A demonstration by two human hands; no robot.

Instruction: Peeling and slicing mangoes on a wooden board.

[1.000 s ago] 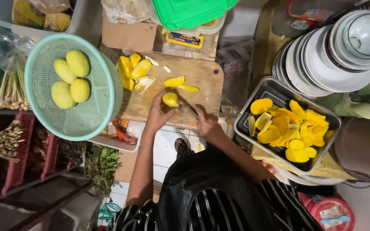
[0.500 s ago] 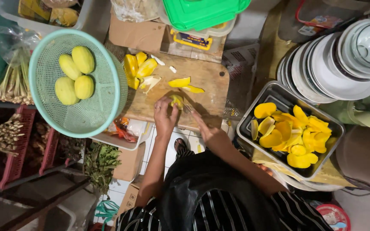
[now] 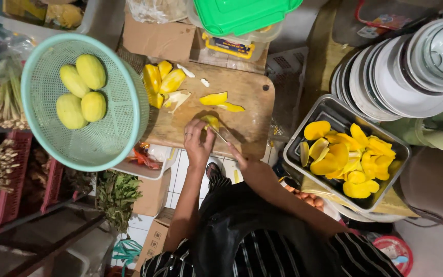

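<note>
My left hand (image 3: 197, 143) presses on a yellow mango piece (image 3: 211, 122) at the near edge of the wooden cutting board (image 3: 247, 102). My right hand (image 3: 236, 154) grips a knife (image 3: 220, 134) whose blade lies against that piece. Two cut yellow slices (image 3: 220, 100) lie in the middle of the board. A pile of peeled mango halves and peel (image 3: 162, 84) sits at the board's left end.
A pale green mesh basket (image 3: 124, 77) with several peeled mangoes (image 3: 80, 92) stands at left. A metal tray (image 3: 334, 110) of yellow mango slices (image 3: 347, 159) sits at right, under stacked white plates and bowls (image 3: 401, 72). A green-lidded box (image 3: 237, 15) stands behind the board.
Both hands have stayed over the mango piece at the board's near edge, with the knife working against it. The view has shifted slightly.
</note>
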